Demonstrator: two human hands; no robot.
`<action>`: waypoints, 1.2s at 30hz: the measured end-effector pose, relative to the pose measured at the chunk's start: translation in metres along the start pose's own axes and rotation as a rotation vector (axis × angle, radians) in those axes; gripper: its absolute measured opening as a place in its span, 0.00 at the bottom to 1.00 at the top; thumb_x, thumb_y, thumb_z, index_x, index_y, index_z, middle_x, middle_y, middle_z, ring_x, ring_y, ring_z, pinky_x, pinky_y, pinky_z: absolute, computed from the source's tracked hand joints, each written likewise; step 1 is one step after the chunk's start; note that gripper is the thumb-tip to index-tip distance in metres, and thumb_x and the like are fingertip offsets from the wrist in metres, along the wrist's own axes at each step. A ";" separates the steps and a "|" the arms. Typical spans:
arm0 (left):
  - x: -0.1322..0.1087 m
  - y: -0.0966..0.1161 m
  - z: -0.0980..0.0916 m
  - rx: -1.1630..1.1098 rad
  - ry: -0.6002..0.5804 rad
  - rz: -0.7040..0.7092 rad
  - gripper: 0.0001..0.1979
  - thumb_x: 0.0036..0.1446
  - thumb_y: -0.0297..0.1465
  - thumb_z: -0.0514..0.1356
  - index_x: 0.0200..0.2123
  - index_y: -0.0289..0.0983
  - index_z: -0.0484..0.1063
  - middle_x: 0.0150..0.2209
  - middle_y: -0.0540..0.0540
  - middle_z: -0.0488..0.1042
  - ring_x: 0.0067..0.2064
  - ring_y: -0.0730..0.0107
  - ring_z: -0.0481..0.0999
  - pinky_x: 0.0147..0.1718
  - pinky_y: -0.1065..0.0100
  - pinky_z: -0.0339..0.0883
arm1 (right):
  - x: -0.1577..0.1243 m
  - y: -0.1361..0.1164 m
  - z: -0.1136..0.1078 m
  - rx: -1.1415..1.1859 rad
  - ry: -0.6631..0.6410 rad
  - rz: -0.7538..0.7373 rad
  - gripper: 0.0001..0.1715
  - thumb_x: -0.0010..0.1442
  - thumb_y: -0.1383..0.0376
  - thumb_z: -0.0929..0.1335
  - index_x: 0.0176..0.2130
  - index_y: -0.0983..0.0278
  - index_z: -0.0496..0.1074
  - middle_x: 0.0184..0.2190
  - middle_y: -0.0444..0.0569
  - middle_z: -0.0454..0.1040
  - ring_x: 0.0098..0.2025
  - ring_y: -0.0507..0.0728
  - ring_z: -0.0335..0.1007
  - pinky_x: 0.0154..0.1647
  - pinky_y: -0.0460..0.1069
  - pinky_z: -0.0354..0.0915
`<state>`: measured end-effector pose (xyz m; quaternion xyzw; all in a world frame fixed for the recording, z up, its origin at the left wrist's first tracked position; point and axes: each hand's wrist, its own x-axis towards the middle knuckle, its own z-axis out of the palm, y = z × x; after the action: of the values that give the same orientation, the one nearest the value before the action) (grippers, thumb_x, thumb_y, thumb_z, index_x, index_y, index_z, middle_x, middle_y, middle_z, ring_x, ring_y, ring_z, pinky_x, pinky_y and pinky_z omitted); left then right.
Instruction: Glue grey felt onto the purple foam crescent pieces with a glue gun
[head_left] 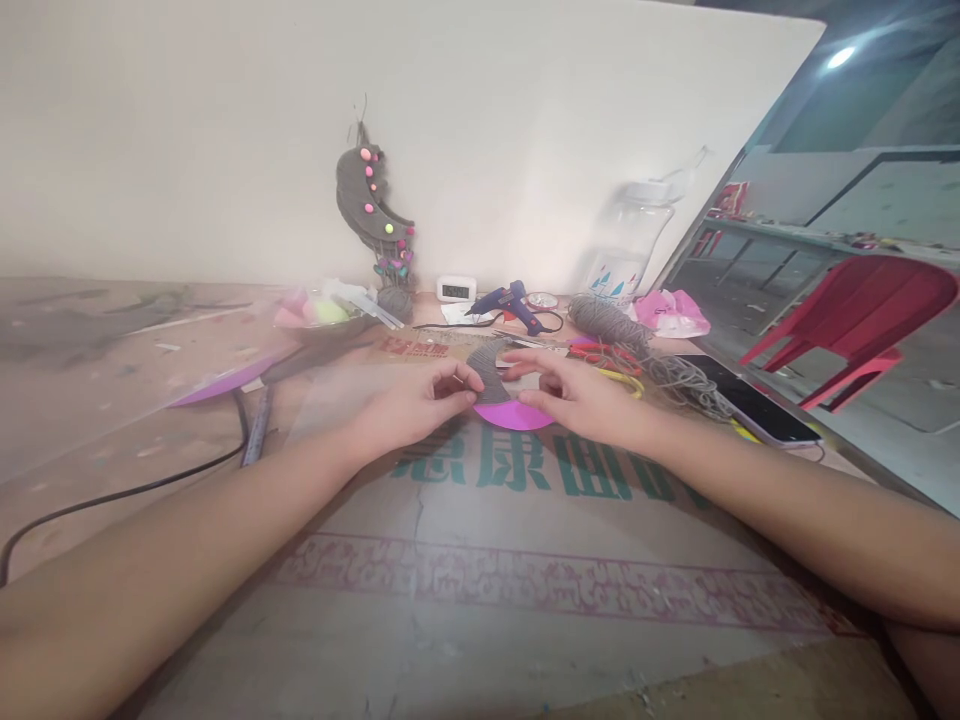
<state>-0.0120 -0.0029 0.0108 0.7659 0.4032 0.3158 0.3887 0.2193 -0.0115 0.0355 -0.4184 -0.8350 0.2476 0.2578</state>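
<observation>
A pink crescent-shaped card piece [514,414], partly wound with grey yarn [489,372] on its upper half, is held between both hands over a flattened cardboard sheet [465,520]. My left hand [417,402] pinches the yarn-covered left side with fingers curled. My right hand [571,392] grips the right side, thumb and fingers closed on the piece. A ball of grey yarn [606,320] lies behind my right hand, with loose strands trailing right.
A finished yarn crescent with coloured pompoms [369,206] leans on the wall. A blue glue gun [510,302], small clock [456,289], plastic jar [628,245], pink bag [675,312], phone [757,410], bowl of pompoms [319,310], another pink card [225,380] and a black cable [150,480] surround the work.
</observation>
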 end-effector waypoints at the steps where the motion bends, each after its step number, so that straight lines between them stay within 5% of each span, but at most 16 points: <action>1: 0.000 0.000 0.000 -0.002 -0.002 0.005 0.08 0.55 0.35 0.56 0.37 0.39 0.69 0.31 0.51 0.69 0.32 0.74 0.65 0.31 0.71 0.59 | 0.000 0.002 0.002 -0.004 -0.033 -0.003 0.27 0.59 0.64 0.63 0.57 0.61 0.61 0.43 0.49 0.73 0.27 0.49 0.63 0.30 0.47 0.62; 5: 0.003 -0.004 0.000 -0.012 -0.016 0.016 0.08 0.54 0.35 0.56 0.37 0.38 0.69 0.31 0.51 0.69 0.32 0.73 0.66 0.32 0.71 0.60 | 0.004 0.016 0.007 0.042 -0.052 0.065 0.17 0.59 0.61 0.63 0.46 0.64 0.70 0.32 0.47 0.72 0.28 0.50 0.63 0.27 0.46 0.59; 10: 0.003 -0.009 0.000 -0.003 -0.019 0.002 0.09 0.55 0.36 0.56 0.37 0.39 0.69 0.31 0.50 0.69 0.32 0.72 0.67 0.32 0.70 0.60 | 0.007 0.019 0.009 0.098 -0.018 0.086 0.12 0.56 0.60 0.65 0.35 0.65 0.73 0.31 0.47 0.72 0.30 0.52 0.65 0.30 0.47 0.61; 27: 0.001 -0.002 0.001 0.040 -0.032 0.014 0.10 0.55 0.37 0.56 0.37 0.39 0.69 0.30 0.50 0.69 0.31 0.72 0.67 0.31 0.70 0.60 | 0.005 0.009 0.015 0.037 0.063 0.018 0.14 0.57 0.57 0.65 0.35 0.64 0.74 0.32 0.47 0.73 0.35 0.54 0.66 0.36 0.48 0.60; 36: -0.006 0.009 0.007 0.084 0.055 0.092 0.18 0.55 0.36 0.56 0.50 0.41 0.66 0.41 0.47 0.72 0.39 0.69 0.71 0.41 0.66 0.65 | 0.007 0.017 0.017 0.190 0.069 0.123 0.16 0.55 0.55 0.66 0.33 0.65 0.73 0.29 0.45 0.70 0.29 0.51 0.62 0.30 0.47 0.58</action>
<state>-0.0064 -0.0140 0.0137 0.7903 0.3910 0.3370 0.3301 0.2150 0.0003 0.0138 -0.4509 -0.7712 0.3263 0.3090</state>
